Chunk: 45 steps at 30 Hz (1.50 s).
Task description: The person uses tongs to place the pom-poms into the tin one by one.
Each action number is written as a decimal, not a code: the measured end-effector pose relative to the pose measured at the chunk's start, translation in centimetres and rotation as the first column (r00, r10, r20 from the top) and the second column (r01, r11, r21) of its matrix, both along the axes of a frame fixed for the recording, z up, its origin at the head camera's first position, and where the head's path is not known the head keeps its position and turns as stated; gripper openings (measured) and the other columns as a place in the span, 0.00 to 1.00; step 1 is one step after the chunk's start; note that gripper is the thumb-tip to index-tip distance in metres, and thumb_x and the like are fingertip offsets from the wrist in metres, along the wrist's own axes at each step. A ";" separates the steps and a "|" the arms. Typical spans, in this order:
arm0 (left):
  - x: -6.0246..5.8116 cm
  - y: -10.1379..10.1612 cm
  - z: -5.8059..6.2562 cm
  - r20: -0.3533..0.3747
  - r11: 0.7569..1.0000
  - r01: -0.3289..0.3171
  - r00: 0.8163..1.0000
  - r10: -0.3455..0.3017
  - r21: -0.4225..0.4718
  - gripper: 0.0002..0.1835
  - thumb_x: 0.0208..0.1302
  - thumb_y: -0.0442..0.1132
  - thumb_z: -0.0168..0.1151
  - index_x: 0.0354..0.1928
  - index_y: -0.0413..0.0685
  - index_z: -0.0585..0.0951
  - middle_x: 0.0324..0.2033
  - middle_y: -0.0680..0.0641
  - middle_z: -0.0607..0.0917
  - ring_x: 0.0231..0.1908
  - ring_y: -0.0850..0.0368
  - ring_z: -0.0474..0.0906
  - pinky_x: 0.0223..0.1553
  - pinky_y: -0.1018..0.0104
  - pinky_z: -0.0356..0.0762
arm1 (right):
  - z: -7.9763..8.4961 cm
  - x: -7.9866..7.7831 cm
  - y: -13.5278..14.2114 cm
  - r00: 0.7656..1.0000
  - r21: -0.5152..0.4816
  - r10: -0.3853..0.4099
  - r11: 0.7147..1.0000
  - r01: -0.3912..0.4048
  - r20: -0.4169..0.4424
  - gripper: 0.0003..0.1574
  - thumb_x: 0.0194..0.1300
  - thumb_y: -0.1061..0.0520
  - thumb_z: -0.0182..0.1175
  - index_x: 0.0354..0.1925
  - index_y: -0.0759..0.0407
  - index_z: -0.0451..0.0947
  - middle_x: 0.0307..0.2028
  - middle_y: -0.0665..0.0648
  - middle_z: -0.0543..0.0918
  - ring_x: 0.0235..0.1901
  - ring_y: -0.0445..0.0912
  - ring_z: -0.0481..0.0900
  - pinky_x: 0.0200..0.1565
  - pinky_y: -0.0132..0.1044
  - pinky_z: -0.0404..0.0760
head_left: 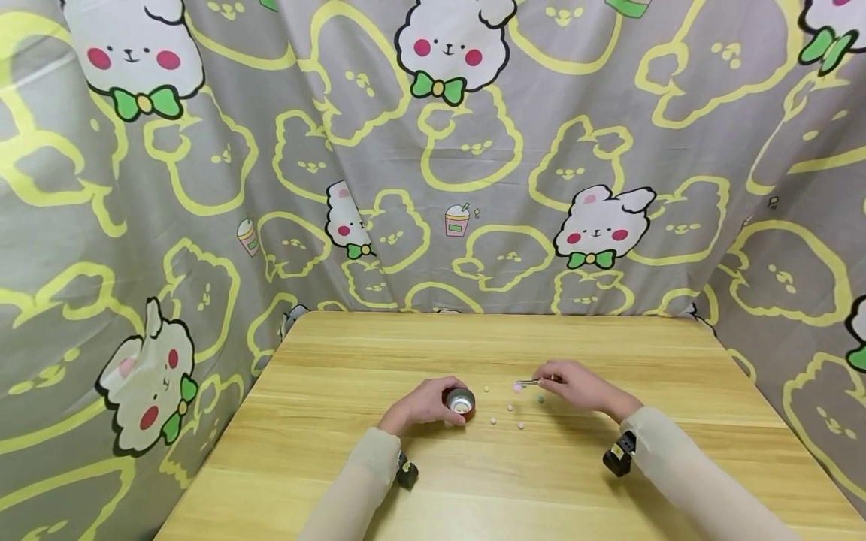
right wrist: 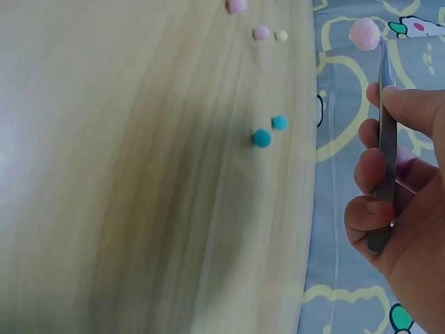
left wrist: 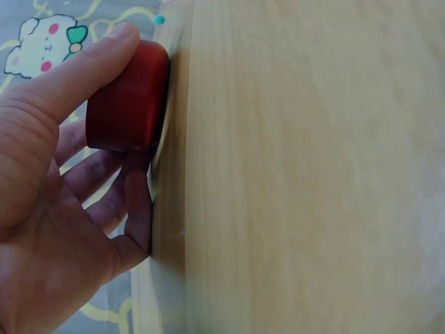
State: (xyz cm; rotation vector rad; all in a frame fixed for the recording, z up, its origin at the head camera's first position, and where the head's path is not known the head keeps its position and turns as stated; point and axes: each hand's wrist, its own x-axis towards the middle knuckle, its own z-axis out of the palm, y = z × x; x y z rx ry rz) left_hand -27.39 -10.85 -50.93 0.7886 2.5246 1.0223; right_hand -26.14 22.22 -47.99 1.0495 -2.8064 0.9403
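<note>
On the table my left hand (head_left: 425, 403) grips a small red tin (left wrist: 128, 97) with a silvery inside, thumb on one side and fingers round the other. The tin stands upright with its opening facing up in the head view. My right hand (head_left: 579, 386) pinches steel tweezers (right wrist: 386, 163) between thumb and fingers. At their tips is a fluffy pink pom-pom (right wrist: 364, 35), raised above the tabletop in the right wrist view. Between the hands lie small loose balls, among them a yellow one (head_left: 485, 389), a pink one (head_left: 510, 408) and a teal one (right wrist: 261, 138).
The wooden table (head_left: 325, 353) extends to all sides of the hands. A grey curtain (head_left: 473, 173) with cartoon rabbits hangs behind it and along its sides. Black wrist cameras sit on both forearms, the right one (head_left: 619, 455) close over the table.
</note>
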 end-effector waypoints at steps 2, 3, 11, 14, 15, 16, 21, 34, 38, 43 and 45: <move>0.0 0.0 0.0 0.003 1.000 0.000 1.000 0.000 0.000 0.27 0.47 0.45 0.76 0.50 0.57 0.77 0.43 0.57 0.80 0.45 0.59 0.75 0.48 0.64 0.71 | 0.3 -0.1 -0.4 1.000 0.001 0.008 1.000 -0.008 -0.003 0.09 0.70 0.56 0.53 0.43 0.52 0.81 0.36 0.45 0.78 0.30 0.38 0.71 0.33 0.35 0.72; 0.0 0.0 0.0 0.006 1.000 0.000 1.000 0.000 0.000 0.27 0.47 0.45 0.76 0.50 0.57 0.77 0.43 0.57 0.80 0.45 0.59 0.75 0.48 0.64 0.71 | 0.4 -0.1 -0.6 1.000 0.004 0.011 1.000 -0.011 -0.006 0.10 0.70 0.56 0.53 0.43 0.52 0.81 0.36 0.45 0.78 0.31 0.37 0.71 0.33 0.35 0.72; -0.2 -0.1 -0.2 0.002 1.000 0.012 1.000 -0.012 0.008 0.27 0.47 0.45 0.76 0.51 0.56 0.77 0.43 0.57 0.80 0.44 0.61 0.74 0.48 0.64 0.71 | 1.2 -0.6 -2.3 0.999 -0.003 0.030 1.000 -0.030 0.012 0.10 0.70 0.57 0.53 0.44 0.55 0.81 0.34 0.47 0.77 0.28 0.38 0.69 0.30 0.34 0.71; -0.3 -0.1 -0.3 -0.023 1.000 0.031 0.999 -0.031 0.007 0.27 0.48 0.45 0.75 0.51 0.54 0.77 0.43 0.56 0.80 0.44 0.61 0.75 0.47 0.64 0.72 | 1.4 -0.8 -2.9 0.999 -0.011 0.051 0.999 -0.051 -0.006 0.10 0.70 0.58 0.54 0.43 0.57 0.81 0.34 0.46 0.77 0.28 0.38 0.70 0.31 0.34 0.71; -0.4 -0.2 -0.4 -0.028 0.999 0.034 0.999 -0.034 0.005 0.27 0.49 0.44 0.75 0.52 0.53 0.76 0.43 0.56 0.80 0.44 0.61 0.75 0.47 0.64 0.72 | 1.4 -0.8 -3.1 0.998 -0.013 0.057 0.998 -0.058 -0.010 0.10 0.70 0.58 0.54 0.43 0.57 0.81 0.34 0.46 0.77 0.28 0.38 0.70 0.31 0.34 0.71; -0.4 -0.2 -0.4 -0.032 0.999 0.037 0.999 -0.037 0.004 0.27 0.49 0.44 0.75 0.52 0.53 0.76 0.43 0.56 0.80 0.44 0.61 0.75 0.47 0.64 0.72 | 1.5 -0.8 -3.3 0.998 -0.013 0.067 0.998 -0.067 -0.012 0.10 0.70 0.58 0.54 0.43 0.57 0.81 0.33 0.46 0.76 0.28 0.38 0.70 0.31 0.34 0.71; -0.3 -0.1 -0.4 -0.025 1.000 0.023 0.999 -0.024 -0.016 0.27 0.48 0.46 0.75 0.52 0.55 0.77 0.43 0.58 0.80 0.44 0.62 0.74 0.48 0.64 0.71 | 1.5 -1.0 -4.3 0.997 -0.003 0.074 0.997 -0.074 0.007 0.09 0.70 0.59 0.54 0.43 0.55 0.81 0.31 0.44 0.74 0.27 0.38 0.69 0.30 0.34 0.71; -0.3 0.0 -0.1 -0.015 1.000 0.007 1.000 -0.007 -0.024 0.27 0.47 0.46 0.76 0.51 0.55 0.77 0.42 0.59 0.80 0.43 0.64 0.75 0.47 0.67 0.71 | 1.4 -1.2 -6.5 0.994 0.034 0.111 0.993 -0.111 0.004 0.09 0.69 0.59 0.54 0.43 0.54 0.81 0.36 0.47 0.78 0.31 0.39 0.72 0.34 0.35 0.72; -0.3 0.0 -0.1 -0.015 1.000 0.008 1.000 -0.008 -0.021 0.27 0.47 0.46 0.76 0.50 0.56 0.77 0.41 0.59 0.80 0.42 0.64 0.74 0.46 0.67 0.71 | 1.2 -1.4 -7.0 0.992 0.048 0.127 0.991 -0.126 -0.008 0.09 0.69 0.59 0.54 0.43 0.54 0.81 0.37 0.47 0.79 0.34 0.39 0.74 0.37 0.36 0.74; -0.3 0.0 -0.1 -0.005 1.000 0.008 1.000 -0.008 -0.014 0.26 0.47 0.46 0.76 0.50 0.57 0.77 0.42 0.60 0.79 0.42 0.64 0.74 0.46 0.67 0.71 | 0.9 -1.5 -7.5 0.989 0.048 0.147 0.988 -0.146 -0.020 0.09 0.68 0.60 0.55 0.41 0.55 0.82 0.37 0.47 0.79 0.36 0.40 0.75 0.39 0.37 0.75; -0.3 0.0 -0.1 -0.004 1.000 0.010 1.000 -0.010 -0.010 0.26 0.47 0.45 0.76 0.50 0.57 0.77 0.42 0.60 0.79 0.42 0.64 0.74 0.45 0.67 0.71 | 0.9 -1.6 -7.6 0.987 0.044 0.157 0.987 -0.156 -0.024 0.09 0.68 0.61 0.55 0.41 0.56 0.82 0.36 0.47 0.79 0.35 0.40 0.75 0.38 0.38 0.75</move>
